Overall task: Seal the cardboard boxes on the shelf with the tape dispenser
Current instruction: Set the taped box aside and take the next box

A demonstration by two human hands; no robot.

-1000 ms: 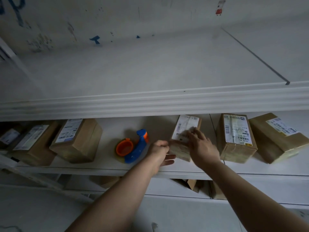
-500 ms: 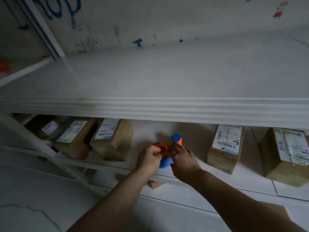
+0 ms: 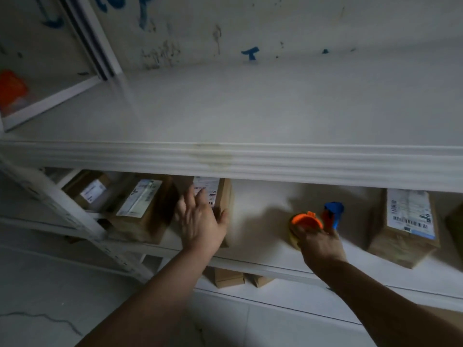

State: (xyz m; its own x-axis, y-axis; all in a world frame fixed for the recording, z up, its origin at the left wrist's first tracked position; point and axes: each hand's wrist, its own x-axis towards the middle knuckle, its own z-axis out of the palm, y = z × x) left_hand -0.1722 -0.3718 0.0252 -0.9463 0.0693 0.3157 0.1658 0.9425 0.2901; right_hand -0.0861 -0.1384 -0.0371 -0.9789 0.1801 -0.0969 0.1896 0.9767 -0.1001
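Fingers (image 3: 201, 197) spread over box (image 3: 223, 196), dispenser (image 3: 307, 219) well apart

The shipping labels (image 3: 409, 211) on the cardboard boxes (image 3: 400, 246) and blue wall scrawl (image 3: 250, 53) are unreadable.

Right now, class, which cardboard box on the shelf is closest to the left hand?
The third box from the left, directly behind the left hand; the others stand apart.

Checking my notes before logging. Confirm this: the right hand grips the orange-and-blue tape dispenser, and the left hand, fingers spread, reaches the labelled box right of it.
One point is wrong. The head view shows the labelled box that the left hand reaches standing left of the tape dispenser, not right. The right hand does grip the dispenser.
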